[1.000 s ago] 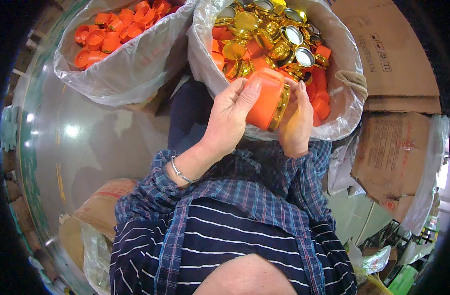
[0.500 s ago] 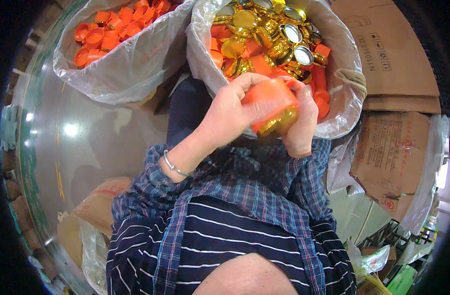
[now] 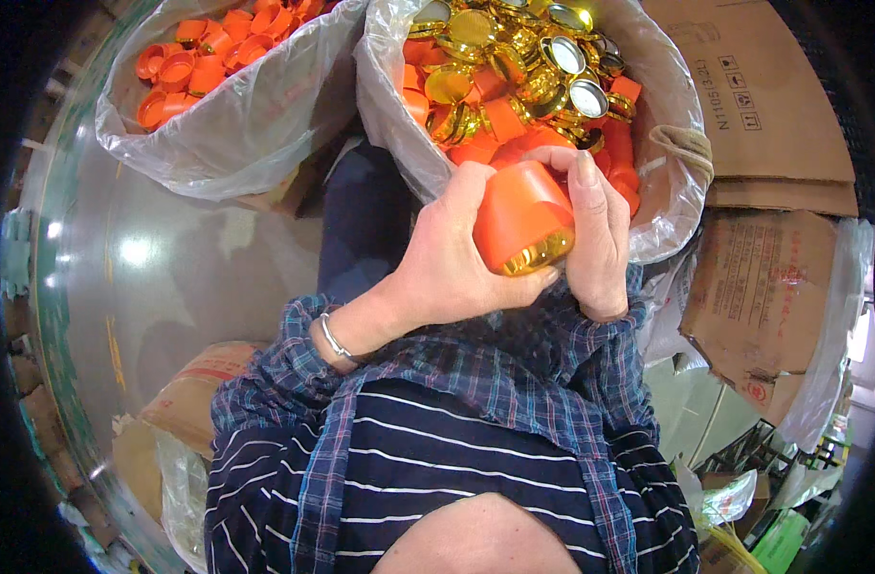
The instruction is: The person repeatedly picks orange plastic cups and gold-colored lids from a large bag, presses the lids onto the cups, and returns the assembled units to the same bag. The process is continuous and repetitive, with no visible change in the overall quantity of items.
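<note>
Between my two hands is an orange plastic cap (image 3: 516,218), tilted, with a shiny gold band (image 3: 541,253) along its lower rim. My left hand (image 3: 452,258) grips it from the left, its thumb under the gold edge. Cupped along the right side is my right hand (image 3: 598,225), thumb pointing up and fingers partly hidden behind the cap. Just beyond my hands stands a large bag-lined container (image 3: 672,81), holding gold metal lids (image 3: 509,62) with silvery insides, mixed with more orange caps (image 3: 504,120).
A second bag-lined container (image 3: 236,153) at the upper left holds orange caps (image 3: 177,69). Flattened cardboard (image 3: 763,105) and a cardboard box (image 3: 758,297) stand on the right. At the lower left, a carton (image 3: 203,383) rests on the grey floor (image 3: 160,277).
The orange cap has turned a little in my hands. My left thumb has moved from across its side to the gold lower edge, and my right thumb now points up.
</note>
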{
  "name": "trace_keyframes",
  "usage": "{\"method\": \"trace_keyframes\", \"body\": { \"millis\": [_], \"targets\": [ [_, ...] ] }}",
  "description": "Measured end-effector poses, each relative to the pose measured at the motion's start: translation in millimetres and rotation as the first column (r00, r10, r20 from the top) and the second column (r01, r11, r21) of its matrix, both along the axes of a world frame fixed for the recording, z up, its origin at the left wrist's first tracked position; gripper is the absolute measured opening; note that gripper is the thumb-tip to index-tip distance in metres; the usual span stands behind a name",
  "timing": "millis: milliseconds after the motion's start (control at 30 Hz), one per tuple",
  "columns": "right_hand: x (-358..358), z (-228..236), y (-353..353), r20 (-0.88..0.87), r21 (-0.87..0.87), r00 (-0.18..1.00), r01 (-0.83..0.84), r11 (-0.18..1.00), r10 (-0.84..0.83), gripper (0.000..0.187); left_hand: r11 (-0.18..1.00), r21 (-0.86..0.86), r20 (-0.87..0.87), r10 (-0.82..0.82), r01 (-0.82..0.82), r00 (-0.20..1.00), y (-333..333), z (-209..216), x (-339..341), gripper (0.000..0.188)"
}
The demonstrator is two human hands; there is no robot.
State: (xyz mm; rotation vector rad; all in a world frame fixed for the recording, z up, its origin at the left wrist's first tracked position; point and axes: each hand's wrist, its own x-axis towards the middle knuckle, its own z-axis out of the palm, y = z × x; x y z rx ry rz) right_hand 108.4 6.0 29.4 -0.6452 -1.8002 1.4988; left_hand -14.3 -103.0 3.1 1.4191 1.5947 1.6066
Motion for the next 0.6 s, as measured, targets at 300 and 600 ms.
{"method": "trace_keyframes", "body": {
  "millis": [300, 600],
  "targets": [
    [-8.2, -19.8, 3.2, -0.014, -0.132, 0.999, 0.05, 0.99, -0.053, 0.035, 0.982, -0.184, -0.025, 0.025, -0.03, 0.999, 10.7, 0.0, -2.3, 0.065],
    [-10.0, -9.3, 3.2, 0.153, 0.287, 0.988, -0.011, 0.958, -0.035, 0.024, 0.954, -0.297, -0.059, -0.06, 0.04, 0.996, 14.4, 10.5, -10.4, 0.06]
  ]
}}
